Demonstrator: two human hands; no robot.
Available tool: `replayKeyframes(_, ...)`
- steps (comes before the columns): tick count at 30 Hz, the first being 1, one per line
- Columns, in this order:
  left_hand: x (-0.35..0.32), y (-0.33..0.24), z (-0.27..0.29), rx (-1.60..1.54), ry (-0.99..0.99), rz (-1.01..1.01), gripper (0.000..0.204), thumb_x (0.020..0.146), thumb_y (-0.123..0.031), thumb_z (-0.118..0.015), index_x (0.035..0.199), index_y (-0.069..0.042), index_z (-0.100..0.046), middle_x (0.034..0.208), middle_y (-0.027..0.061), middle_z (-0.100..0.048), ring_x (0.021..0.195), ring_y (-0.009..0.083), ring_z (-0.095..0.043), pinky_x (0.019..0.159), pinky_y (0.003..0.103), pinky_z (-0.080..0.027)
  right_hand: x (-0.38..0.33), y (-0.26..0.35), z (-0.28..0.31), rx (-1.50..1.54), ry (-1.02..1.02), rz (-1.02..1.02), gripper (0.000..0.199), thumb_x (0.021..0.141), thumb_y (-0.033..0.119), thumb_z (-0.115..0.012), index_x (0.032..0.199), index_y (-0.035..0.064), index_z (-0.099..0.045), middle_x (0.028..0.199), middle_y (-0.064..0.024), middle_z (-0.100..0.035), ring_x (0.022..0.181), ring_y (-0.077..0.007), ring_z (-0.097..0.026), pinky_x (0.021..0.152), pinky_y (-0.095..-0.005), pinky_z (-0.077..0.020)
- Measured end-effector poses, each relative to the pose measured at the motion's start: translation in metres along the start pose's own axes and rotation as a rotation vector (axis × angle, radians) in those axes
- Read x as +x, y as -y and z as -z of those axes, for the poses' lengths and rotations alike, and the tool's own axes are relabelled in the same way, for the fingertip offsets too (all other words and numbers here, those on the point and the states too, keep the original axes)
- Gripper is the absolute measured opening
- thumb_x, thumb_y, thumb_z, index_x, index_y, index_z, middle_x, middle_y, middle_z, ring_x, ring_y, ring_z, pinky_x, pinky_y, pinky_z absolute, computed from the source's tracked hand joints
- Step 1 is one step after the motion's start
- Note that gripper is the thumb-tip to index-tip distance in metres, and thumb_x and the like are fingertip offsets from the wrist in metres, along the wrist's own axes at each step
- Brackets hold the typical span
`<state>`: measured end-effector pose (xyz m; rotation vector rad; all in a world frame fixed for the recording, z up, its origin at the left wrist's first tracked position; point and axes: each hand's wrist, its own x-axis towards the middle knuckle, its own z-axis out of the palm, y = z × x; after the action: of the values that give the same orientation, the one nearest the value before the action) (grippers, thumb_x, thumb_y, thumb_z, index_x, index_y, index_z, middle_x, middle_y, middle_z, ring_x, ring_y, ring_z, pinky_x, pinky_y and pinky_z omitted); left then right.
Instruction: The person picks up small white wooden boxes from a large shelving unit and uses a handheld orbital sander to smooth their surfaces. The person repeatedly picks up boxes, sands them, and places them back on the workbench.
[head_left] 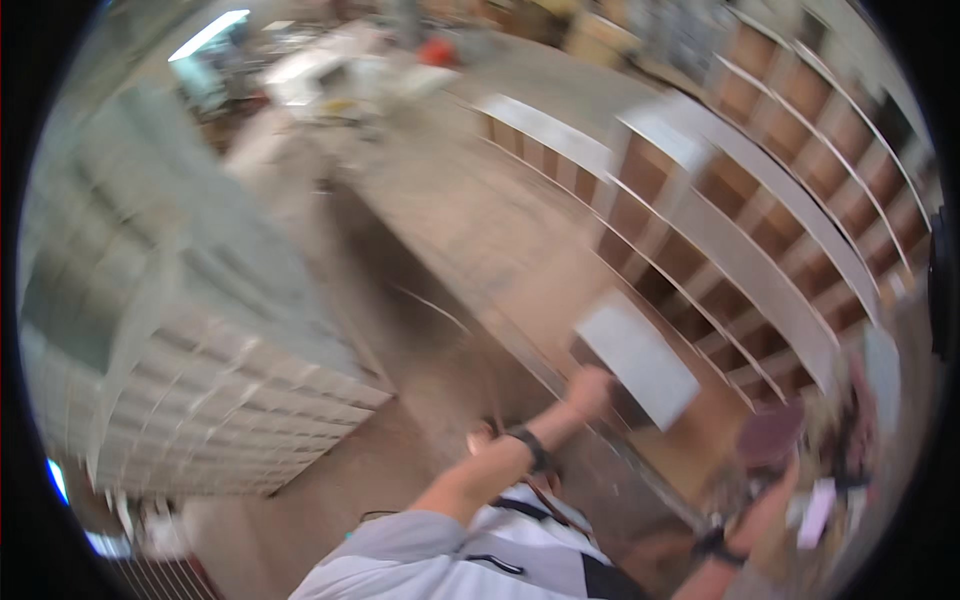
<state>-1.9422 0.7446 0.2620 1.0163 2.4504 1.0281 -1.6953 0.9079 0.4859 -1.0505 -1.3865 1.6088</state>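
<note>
My left hand (590,390) is closed at the near left end of a box-like piece (640,360) with a white top and dark brown side, over the workbench. Motion blur smears its fingers. On the right, my right hand (772,500) is closed just below a round maroon disc (770,434), which looks like the face of a hand-held tool. The tool's body is blurred and partly hidden by the hand. A dark band circles each wrist.
Rows of white-edged brown box frames (720,240) stand along the right and far right. A tall stack of pale panels (220,400), partly under greenish sheeting (180,200), rises on the left. A small pink-white object (817,512) lies beside my right hand.
</note>
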Motion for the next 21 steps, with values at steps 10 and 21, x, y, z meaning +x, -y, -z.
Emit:
replayKeyframes(10, -0.010, -0.015, -0.052, -0.071, -0.372, -0.232, 0.017, 0.067, -0.014, -0.071, 0.079, -0.003, -0.068, 0.076, 0.0171, -0.065, 0.070, 0.0382, -0.064, 0.062, 0.047, -0.052, 0.042, 0.033, -0.096, -0.683, 0.498, 0.260, 0.058, 0.077, 0.018, -0.073, 0.132, 0.0136, -0.054, 0.109, -0.0039, -0.053, 0.091, -0.0136, -0.057, 0.078, -0.0281, -0.0493)
replayKeyframes(21, -0.006, -0.028, -0.028, -0.302, -0.340, -0.215, 0.060, 0.078, -0.021, -0.072, 0.134, -0.013, -0.053, 0.117, 0.0173, -0.065, 0.110, 0.0379, -0.061, 0.086, 0.047, -0.050, 0.025, -0.055, -0.214, -1.185, 0.773, 0.781, 0.055, 0.073, 0.026, -0.074, 0.123, 0.0140, -0.056, 0.102, -0.0216, -0.050, 0.088, -0.0408, -0.060, 0.071, -0.0476, -0.0535)
